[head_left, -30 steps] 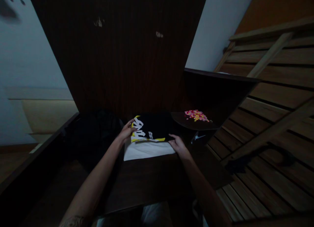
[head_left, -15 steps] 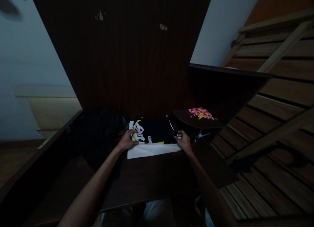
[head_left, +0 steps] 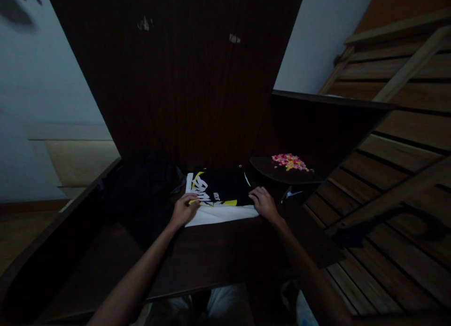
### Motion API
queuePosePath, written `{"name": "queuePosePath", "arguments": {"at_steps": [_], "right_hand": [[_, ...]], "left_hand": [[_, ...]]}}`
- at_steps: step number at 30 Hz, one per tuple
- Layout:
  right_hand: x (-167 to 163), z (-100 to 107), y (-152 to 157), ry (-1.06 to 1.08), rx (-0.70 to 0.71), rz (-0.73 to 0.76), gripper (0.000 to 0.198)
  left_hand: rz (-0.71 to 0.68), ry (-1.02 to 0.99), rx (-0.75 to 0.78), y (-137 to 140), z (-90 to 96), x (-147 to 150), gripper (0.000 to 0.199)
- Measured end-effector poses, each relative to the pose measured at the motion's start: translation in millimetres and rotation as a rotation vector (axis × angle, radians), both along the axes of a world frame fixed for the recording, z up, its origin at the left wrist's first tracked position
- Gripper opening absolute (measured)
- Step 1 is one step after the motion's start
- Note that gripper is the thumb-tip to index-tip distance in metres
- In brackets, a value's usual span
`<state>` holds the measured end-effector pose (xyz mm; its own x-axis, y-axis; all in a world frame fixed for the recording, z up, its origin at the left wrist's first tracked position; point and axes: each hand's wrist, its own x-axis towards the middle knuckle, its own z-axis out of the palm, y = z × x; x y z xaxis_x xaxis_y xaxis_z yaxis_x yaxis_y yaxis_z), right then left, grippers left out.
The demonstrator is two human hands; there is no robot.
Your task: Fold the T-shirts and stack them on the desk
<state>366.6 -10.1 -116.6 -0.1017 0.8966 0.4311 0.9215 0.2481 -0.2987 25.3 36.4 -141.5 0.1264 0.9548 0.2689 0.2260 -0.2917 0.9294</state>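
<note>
Dim light covers one dark wooden worktop (head_left: 218,265), with two bare forearms reaching across its near edge. One folded garment (head_left: 229,185), black with white lettering and yellow patches, lies flat on it, a white band along its near side. Two hands flank it: the left hand (head_left: 185,209) at the near left corner, the right hand (head_left: 263,203) at the right edge, both with fingers bent and drawn together on the fabric; whether they pinch or merely press, one cannot tell. To the left sits one heap of dark cloth (head_left: 148,199), its pieces uncountable in shadow. At right, one rounded shelf (head_left: 262,170) bears a scatter of pink and yellow bits (head_left: 291,162), too small to count. Behind rises one dark panel (head_left: 183,91) with two pale scuffs (head_left: 234,38).
</note>
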Motion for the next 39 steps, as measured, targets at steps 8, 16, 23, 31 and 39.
{"name": "queuePosePath", "arguments": {"at_steps": [8, 16, 23, 31, 39], "right_hand": [[-3, -12, -9, -0.144, 0.054, -0.171, 0.024], [-59, -15, -10, 0.056, 0.002, 0.102, 0.037], [-79, -17, 20, 0.405, -0.026, 0.192, 0.042], [-20, -6, 11, -0.213, -0.010, 0.021, 0.053], [-1, -18, -5, -0.249, -0.049, -0.046, 0.055]], "left_hand": [[-0.066, -0.022, 0.027, -1, -5.7, -4, 0.012], [0.049, -0.331, -0.290, -1, 7.9, 8, 0.020], [0.038, -0.579, -0.415, 0, 6.2, 12, 0.020], [0.006, -0.396, -0.335, -7, 8.9, 3, 0.020], [-0.235, 0.281, 0.066, -24, 12.4, -9, 0.022]]}}
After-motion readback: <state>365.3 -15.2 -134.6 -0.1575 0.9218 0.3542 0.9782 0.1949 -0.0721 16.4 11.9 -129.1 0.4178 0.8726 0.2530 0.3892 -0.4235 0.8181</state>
